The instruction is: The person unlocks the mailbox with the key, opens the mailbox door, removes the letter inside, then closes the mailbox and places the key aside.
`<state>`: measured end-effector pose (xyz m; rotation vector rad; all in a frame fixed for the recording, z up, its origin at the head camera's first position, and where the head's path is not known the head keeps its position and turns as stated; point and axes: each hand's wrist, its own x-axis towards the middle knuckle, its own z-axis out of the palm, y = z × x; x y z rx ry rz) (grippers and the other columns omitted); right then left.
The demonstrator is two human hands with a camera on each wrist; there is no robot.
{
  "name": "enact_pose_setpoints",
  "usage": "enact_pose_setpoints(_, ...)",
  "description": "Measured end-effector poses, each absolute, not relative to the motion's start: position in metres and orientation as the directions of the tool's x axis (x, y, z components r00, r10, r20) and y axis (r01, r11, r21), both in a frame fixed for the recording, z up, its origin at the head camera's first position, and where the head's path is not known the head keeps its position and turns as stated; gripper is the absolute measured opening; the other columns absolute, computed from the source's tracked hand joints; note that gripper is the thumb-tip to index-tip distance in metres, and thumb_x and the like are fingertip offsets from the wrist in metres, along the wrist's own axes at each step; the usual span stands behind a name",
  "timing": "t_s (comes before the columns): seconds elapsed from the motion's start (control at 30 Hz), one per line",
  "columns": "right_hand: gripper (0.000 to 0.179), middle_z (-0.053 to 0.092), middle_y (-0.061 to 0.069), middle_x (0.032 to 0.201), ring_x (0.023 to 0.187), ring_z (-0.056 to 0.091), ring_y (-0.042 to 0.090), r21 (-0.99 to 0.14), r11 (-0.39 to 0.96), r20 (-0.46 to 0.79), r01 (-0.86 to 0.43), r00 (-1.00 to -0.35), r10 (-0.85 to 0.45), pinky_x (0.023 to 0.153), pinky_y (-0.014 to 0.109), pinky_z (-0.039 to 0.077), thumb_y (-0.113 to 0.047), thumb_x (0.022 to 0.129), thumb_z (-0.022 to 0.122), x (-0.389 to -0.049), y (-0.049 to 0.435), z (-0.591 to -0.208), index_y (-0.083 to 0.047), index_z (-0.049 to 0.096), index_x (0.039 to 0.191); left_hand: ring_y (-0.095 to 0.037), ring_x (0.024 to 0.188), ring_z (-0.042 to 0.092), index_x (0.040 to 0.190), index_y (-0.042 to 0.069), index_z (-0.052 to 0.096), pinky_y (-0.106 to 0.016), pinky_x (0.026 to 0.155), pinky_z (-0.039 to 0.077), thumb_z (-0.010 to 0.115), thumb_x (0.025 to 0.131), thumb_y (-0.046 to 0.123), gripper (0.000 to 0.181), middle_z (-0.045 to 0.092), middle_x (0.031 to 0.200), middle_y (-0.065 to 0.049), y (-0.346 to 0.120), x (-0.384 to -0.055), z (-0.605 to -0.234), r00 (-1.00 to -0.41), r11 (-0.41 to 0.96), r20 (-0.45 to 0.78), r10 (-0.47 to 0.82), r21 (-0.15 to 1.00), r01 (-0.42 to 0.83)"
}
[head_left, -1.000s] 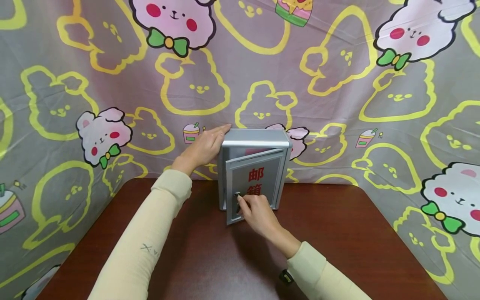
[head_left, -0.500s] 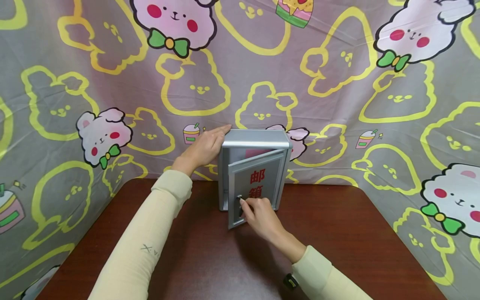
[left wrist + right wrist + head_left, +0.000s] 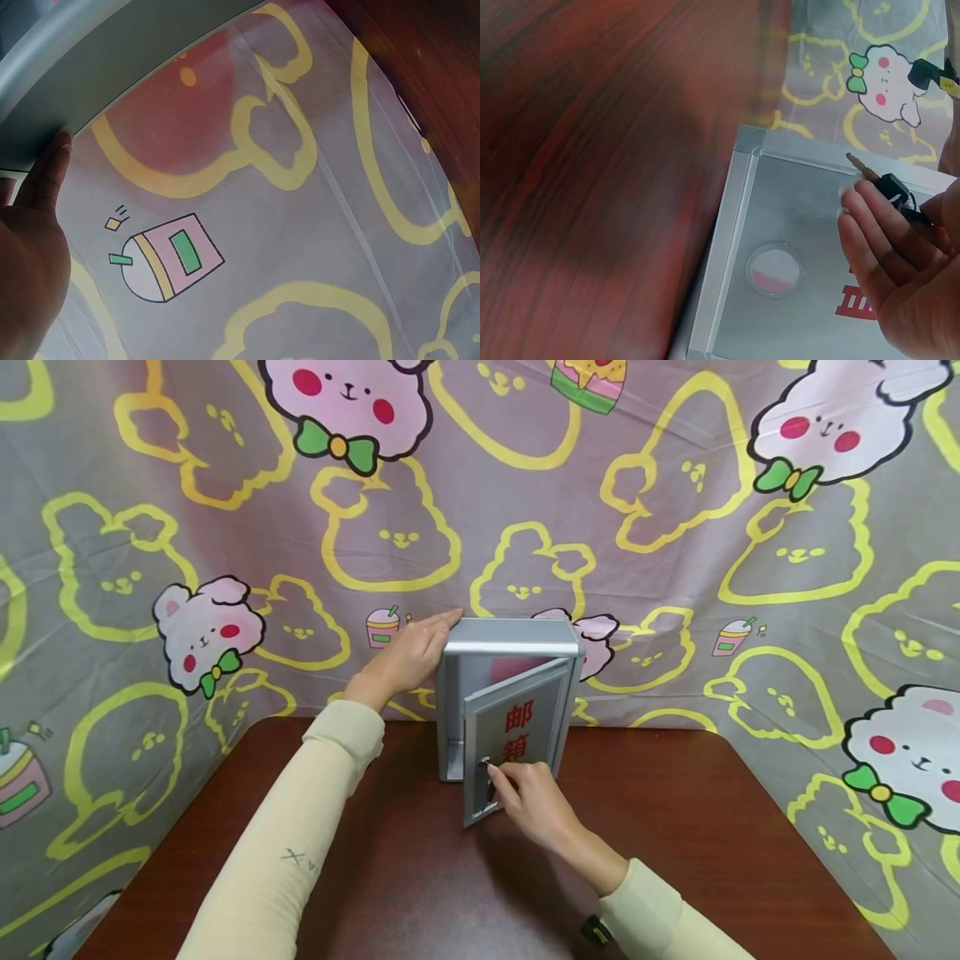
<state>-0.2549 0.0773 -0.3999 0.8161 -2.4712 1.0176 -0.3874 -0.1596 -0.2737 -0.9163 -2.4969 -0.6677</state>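
Observation:
A grey metal mailbox (image 3: 510,631) stands upright on the table with its front door (image 3: 510,727) swung partly out. Red characters mark that door. My left hand (image 3: 408,656) rests against the box's upper left side; its fingers look straight in the left wrist view, touching the grey wall (image 3: 112,82). At the door's left edge, my right hand (image 3: 536,802) pinches a key in the lock (image 3: 485,762). A second key (image 3: 864,166) with a black head hangs by the fingers in the right wrist view. The thumb is partly hidden there.
The dark red-brown table (image 3: 405,877) runs up to a patterned cloth (image 3: 660,568) behind the box. A round clear window (image 3: 775,270) sits low on the door. A small black device (image 3: 597,931) is at my right cuff.
The door has swung further out, its free edge moving right and toward me with my right hand at the lock. The left hand and the box have stayed in place.

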Motion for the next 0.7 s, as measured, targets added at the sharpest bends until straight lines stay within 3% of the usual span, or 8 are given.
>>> enact_pose_setpoints(0.23, 0.037, 0.068, 0.001, 0.063, 0.056, 0.059, 0.002, -0.562, 0.539, 0.488, -0.628, -0.777, -0.397, 0.052, 0.020, 0.048, -0.015, 0.105, 0.057, -0.251, 0.084, -0.399, -0.008, 0.070, 0.071, -0.020, 0.150, 0.036, 0.155, 0.004, 0.043, -0.036, 0.125, 0.025, 0.020, 0.111, 0.025, 0.054, 0.043, 0.160, -0.007, -0.159, -0.387, -0.274, -0.700, 0.665, 0.520, 0.489, 0.297, 0.686)
enact_pose_setpoints(0.47, 0.035, 0.068, 0.003, 0.063, 0.058, 0.066, 0.015, -0.585, 0.540, 0.456, -0.605, -0.796, -0.397, 0.052, 0.020, 0.049, -0.013, 0.105, 0.058, -0.248, 0.087, -0.398, -0.009, 0.070, 0.072, -0.022, 0.150, 0.036, 0.155, 0.003, 0.043, -0.038, 0.125, 0.025, 0.021, 0.111, 0.024, 0.054, 0.043, 0.160, -0.008, -0.160, -0.386, -0.274, -0.695, 0.664, 0.522, 0.494, 0.290, 0.689)
enact_pose_setpoints(0.7, 0.035, 0.069, 0.004, 0.064, 0.058, 0.066, 0.014, -0.592, 0.541, 0.447, -0.597, -0.802, -0.396, 0.053, 0.021, 0.050, -0.014, 0.105, 0.057, -0.246, 0.090, -0.397, -0.008, 0.071, 0.074, -0.022, 0.150, 0.036, 0.156, 0.004, 0.042, -0.039, 0.125, 0.024, 0.020, 0.111, 0.027, 0.055, 0.042, 0.160, -0.008, -0.160, -0.386, -0.274, -0.702, 0.663, 0.515, 0.492, 0.301, 0.685)
